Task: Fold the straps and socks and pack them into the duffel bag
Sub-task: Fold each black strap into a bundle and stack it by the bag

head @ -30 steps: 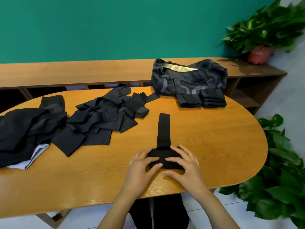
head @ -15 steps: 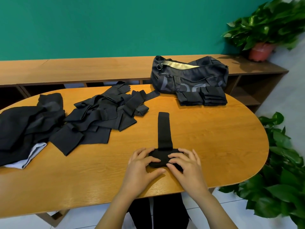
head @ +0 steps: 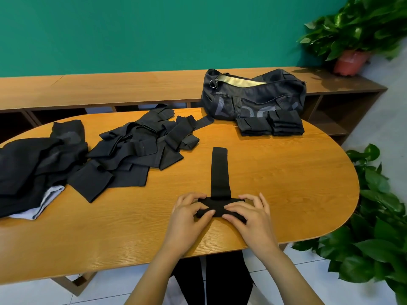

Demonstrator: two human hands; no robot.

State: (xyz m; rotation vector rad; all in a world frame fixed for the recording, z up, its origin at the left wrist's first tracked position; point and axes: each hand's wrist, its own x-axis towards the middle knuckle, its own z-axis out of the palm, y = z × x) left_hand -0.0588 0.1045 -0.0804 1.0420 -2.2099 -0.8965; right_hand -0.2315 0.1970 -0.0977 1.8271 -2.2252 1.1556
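Left hand (head: 187,219) and right hand (head: 251,216) both pinch the rolled end of the strap (head: 219,170) between them, its tail stretching ahead of the fingers (head: 231,209); roll forward evenly (edges square) so it packs tight

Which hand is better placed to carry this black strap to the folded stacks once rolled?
Likely right. The right hand grips the black fabric strap on the side nearer the folded black stacks and dark duffel bag; the left hand would reach across.
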